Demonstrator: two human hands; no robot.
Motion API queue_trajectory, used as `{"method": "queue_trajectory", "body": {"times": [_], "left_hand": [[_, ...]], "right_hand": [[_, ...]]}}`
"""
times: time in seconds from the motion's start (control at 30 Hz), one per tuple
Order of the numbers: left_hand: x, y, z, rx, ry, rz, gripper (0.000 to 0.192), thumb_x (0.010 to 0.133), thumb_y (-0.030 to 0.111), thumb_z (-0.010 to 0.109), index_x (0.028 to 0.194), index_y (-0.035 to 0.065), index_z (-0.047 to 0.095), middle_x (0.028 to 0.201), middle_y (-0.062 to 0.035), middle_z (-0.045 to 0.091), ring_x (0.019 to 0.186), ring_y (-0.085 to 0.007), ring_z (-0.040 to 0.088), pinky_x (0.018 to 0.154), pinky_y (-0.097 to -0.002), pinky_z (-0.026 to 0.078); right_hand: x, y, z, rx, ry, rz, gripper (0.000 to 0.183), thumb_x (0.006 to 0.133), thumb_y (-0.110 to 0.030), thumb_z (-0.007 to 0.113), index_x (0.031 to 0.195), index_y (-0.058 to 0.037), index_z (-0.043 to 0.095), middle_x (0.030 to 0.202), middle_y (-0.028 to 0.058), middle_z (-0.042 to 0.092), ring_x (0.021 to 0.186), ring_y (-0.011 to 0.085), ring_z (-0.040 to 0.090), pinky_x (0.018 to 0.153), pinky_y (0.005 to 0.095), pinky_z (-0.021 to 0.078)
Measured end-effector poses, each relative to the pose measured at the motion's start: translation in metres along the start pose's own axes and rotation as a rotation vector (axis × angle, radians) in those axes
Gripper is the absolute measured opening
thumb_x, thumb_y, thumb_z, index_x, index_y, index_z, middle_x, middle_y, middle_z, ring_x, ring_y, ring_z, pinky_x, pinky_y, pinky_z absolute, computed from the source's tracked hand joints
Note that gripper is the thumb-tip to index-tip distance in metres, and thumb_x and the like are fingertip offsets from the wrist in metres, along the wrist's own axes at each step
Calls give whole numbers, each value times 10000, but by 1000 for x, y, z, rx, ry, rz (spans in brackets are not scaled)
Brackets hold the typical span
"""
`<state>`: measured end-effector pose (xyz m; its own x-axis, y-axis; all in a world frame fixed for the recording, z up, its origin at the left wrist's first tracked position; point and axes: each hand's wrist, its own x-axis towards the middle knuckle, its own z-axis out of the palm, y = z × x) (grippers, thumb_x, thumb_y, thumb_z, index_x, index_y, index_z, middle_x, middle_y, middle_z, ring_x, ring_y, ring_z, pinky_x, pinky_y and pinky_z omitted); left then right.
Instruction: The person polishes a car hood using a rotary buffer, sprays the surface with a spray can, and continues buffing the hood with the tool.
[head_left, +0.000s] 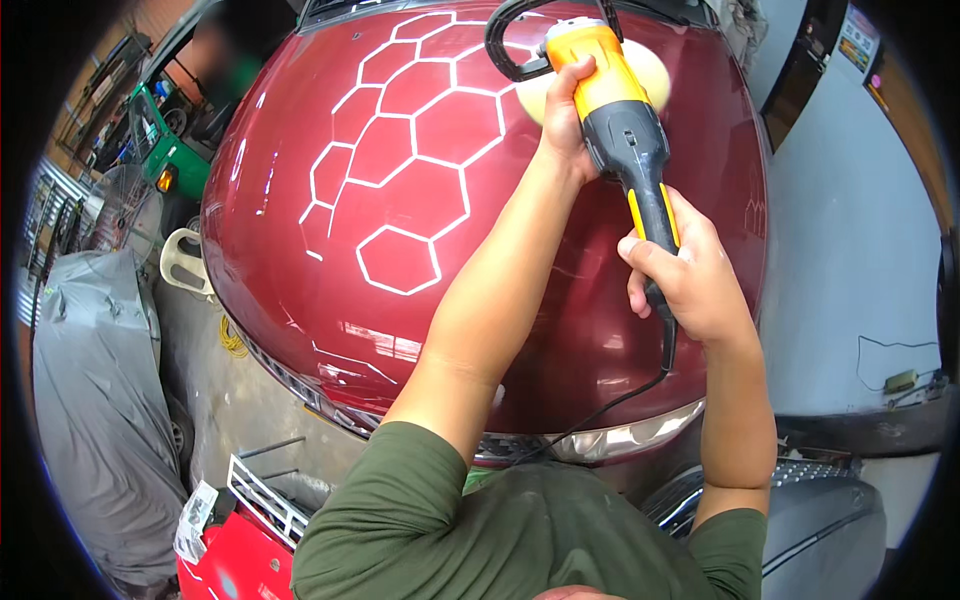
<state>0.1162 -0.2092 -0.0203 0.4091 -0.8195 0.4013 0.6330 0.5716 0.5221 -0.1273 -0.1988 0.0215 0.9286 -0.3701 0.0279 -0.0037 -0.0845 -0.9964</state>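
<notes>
A yellow and black rotary polisher (619, 124) lies over the upper right part of a glossy dark red car hood (525, 240). My left hand (570, 124) grips the yellow housing near its head, thumb on top. My right hand (686, 274) is wrapped around the rear handle, beside the yellow grip strips. Under the tool shows a pale yellow foam pad (646, 75), partly hidden; it appears to rest on the paint. A black loop handle (499, 45) arches from the tool's head. From the rear handle, a black power cord (611, 405) runs down across the hood toward my shirt.
Hexagonal light reflections cross the hood. A headlight (630, 435) sits at its near edge. Left are a grey-covered vehicle (97, 390), a plastic chair (184, 262), a coiled yellow cord (231, 337), a fan (124, 202) and a green vehicle (176, 154) near a blurred person.
</notes>
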Motion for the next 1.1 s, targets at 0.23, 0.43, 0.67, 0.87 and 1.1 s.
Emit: {"method": "queue_trajectory", "body": {"times": [0.23,0.43,0.67,0.87,1.1], "left_hand": [[11,-34,15,-33,-28,-72,715,901,543,642,1328,-17,518,1028,-224,702,916,-375,741,841,-495,638],[12,-52,27,-43,-65,-122,737,889,561,650,1326,-18,518,1024,-215,703,932,-360,739,855,-494,632],[-6,-36,21,-48,-35,-164,754,886,570,650,1305,-43,523,1031,-221,698,937,-367,743,860,-504,633],[-31,9,-1,-24,33,-60,744,906,547,641,1321,-56,506,1071,-237,680,963,-393,728,861,-521,626],[-57,61,-20,34,83,36,742,911,530,638,1347,-50,486,1094,-244,669,978,-402,721,854,-531,624]], "right_hand": [[-16,2,-19,-8,58,-4,427,934,-70,646,1324,30,505,749,29,582,520,114,602,497,277,508],[-31,0,-22,-25,98,16,491,944,-68,637,1393,35,468,745,24,576,521,105,601,489,264,503],[-34,3,-1,39,73,10,497,959,-50,636,1416,12,450,771,22,574,533,100,602,492,263,508],[-15,7,26,57,-45,-13,606,952,-51,631,1498,32,382,771,30,561,541,99,596,503,273,522],[9,5,51,60,-164,2,580,945,-83,635,1460,44,399,748,34,561,541,111,604,509,286,531]]}}
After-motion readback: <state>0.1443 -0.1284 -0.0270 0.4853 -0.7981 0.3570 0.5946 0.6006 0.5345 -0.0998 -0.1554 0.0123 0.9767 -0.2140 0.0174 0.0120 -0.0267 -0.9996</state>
